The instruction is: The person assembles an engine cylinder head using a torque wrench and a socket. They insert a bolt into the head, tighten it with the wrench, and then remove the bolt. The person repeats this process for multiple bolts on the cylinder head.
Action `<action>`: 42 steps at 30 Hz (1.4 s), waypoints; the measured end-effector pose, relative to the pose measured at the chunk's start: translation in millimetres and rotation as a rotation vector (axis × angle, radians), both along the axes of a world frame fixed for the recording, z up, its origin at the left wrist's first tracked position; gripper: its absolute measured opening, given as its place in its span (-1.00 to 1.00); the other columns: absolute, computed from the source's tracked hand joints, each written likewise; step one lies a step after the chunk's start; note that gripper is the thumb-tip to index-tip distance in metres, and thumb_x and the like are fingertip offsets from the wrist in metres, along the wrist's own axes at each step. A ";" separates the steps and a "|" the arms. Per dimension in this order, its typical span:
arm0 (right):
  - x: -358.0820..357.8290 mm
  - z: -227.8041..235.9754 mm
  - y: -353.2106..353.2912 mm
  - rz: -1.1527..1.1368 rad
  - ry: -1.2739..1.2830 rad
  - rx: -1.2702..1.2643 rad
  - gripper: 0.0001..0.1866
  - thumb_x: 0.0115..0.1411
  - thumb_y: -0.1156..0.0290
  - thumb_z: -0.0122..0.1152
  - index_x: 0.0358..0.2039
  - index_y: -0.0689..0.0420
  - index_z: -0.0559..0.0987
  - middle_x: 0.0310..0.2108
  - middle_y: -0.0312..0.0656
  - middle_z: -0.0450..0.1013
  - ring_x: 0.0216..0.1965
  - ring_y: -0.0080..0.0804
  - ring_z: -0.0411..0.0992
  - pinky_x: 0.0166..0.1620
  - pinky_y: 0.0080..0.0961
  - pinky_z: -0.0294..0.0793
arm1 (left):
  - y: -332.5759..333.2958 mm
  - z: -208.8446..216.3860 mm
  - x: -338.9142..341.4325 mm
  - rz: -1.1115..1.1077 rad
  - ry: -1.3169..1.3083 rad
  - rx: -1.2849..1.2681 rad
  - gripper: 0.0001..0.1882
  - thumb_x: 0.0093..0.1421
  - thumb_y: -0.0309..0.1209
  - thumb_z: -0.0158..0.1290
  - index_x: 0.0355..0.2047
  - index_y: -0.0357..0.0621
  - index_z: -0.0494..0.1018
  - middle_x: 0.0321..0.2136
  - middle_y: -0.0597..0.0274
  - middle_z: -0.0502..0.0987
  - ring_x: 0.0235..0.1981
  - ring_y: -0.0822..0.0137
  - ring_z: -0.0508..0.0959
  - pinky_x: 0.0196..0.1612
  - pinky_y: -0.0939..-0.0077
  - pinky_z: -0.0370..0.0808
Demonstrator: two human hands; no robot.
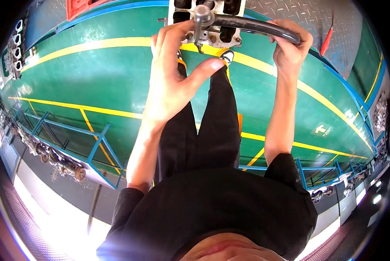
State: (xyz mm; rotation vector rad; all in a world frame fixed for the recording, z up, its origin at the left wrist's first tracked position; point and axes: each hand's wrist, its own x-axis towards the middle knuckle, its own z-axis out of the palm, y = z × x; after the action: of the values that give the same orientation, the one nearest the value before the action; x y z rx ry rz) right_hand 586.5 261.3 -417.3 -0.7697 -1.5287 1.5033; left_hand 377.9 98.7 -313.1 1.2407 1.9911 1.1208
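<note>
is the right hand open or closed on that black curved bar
Closed: the right hand bends its fingers around the black curved bar near its outer end.

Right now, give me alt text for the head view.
A person's right hand grips a curved black bar whose metal head sits over an engine part; the left hand, thumb spread, is at that head. A red-handled tool lies at right on patterned metal.

Over there, a dark, curved bar (258,24) with a grey metal end reaches rightward from above a pale, dark-holed metal casting (219,40).
</note>
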 end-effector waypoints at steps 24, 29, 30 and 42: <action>-17.3 -1.1 -8.5 -0.046 -0.074 -0.090 -0.91 0.00 0.63 0.25 -0.53 0.43 0.58 -0.66 -0.22 0.35 -0.61 -0.49 0.31 -0.50 -0.55 0.19 | 29.0 24.9 -26.0 0.026 -0.157 -0.243 -0.69 0.22 -0.65 -0.02 -0.02 -0.32 0.48 -0.47 0.49 0.37 -0.51 0.72 0.28 -0.50 0.77 0.13; -8.6 -22.7 -25.1 -0.167 -0.178 0.015 -0.45 0.04 0.48 0.44 0.06 0.21 0.46 -0.26 -0.10 0.56 -0.41 -0.34 0.52 -0.36 -0.39 0.54 | 37.9 13.5 -1.7 0.183 -0.165 0.068 -0.75 0.26 -0.55 0.08 -0.05 -0.33 0.51 -0.46 0.44 0.50 -0.45 0.65 0.38 -0.39 0.74 0.28; -9.9 -24.3 -24.3 -0.158 -0.176 0.058 -0.51 0.05 0.44 0.43 -0.02 0.23 0.47 -0.33 -0.17 0.51 -0.48 -0.48 0.45 -0.42 -0.49 0.46 | 30.0 10.5 -21.6 0.079 -0.224 0.033 -0.77 0.27 -0.52 0.11 -0.08 -0.33 0.53 -0.45 0.43 0.52 -0.44 0.64 0.40 -0.38 0.73 0.30; -8.9 -16.3 -19.6 -0.003 -0.279 -0.013 -0.92 0.15 0.55 0.25 -0.41 0.31 0.60 -0.65 -0.34 0.37 -0.58 -0.64 0.32 -0.49 -0.62 0.27 | 62.2 -41.1 -56.3 -0.468 0.131 0.486 -0.82 0.09 -0.49 0.28 -0.36 -0.27 0.51 -0.48 0.20 0.46 -0.48 0.30 0.45 -0.38 0.47 0.37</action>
State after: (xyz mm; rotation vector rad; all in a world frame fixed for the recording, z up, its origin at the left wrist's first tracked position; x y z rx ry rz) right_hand 577.6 241.7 -433.6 -1.0225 -1.7209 1.4504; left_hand 321.6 160.8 -354.2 1.9465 1.4263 1.3369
